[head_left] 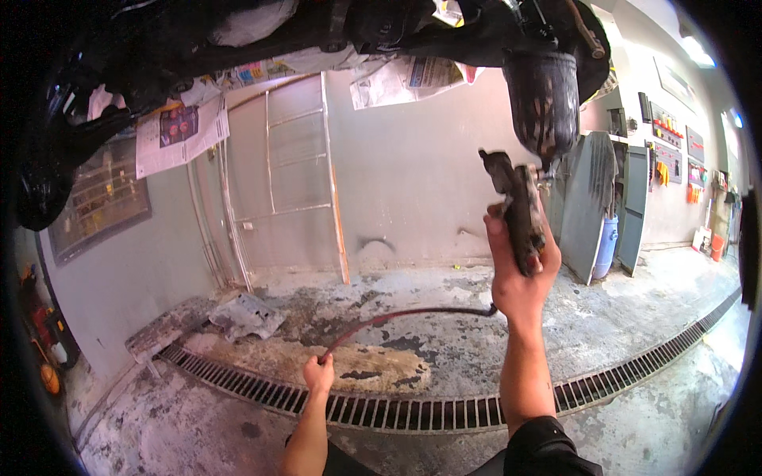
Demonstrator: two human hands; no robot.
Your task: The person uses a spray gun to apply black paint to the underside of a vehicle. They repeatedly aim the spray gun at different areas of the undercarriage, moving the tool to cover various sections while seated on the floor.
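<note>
My right hand [525, 258] is raised and wrapped round a paint-smeared spray gun [520, 210]. Above the gun's body sits its dark cup [544, 103], streaked with black, close under the black part overhead. A dark red air hose [405, 312] runs in an arc from below my right hand to my left hand [319, 373], which is closed round it low on the left. Glossy black underside parts of a vehicle [317, 71] fill the top, with newspaper sheets [181, 135] hanging from them. The gun's far side is hidden.
A metal frame [337, 206] leans against the grey wall. A slotted drain grate [381, 414] crosses the stained floor. Battered panels [246, 316] lie at the left by the wall. On the right stand a blue barrel [607, 246], a grey cabinet [578, 202] and hung tools [668, 127].
</note>
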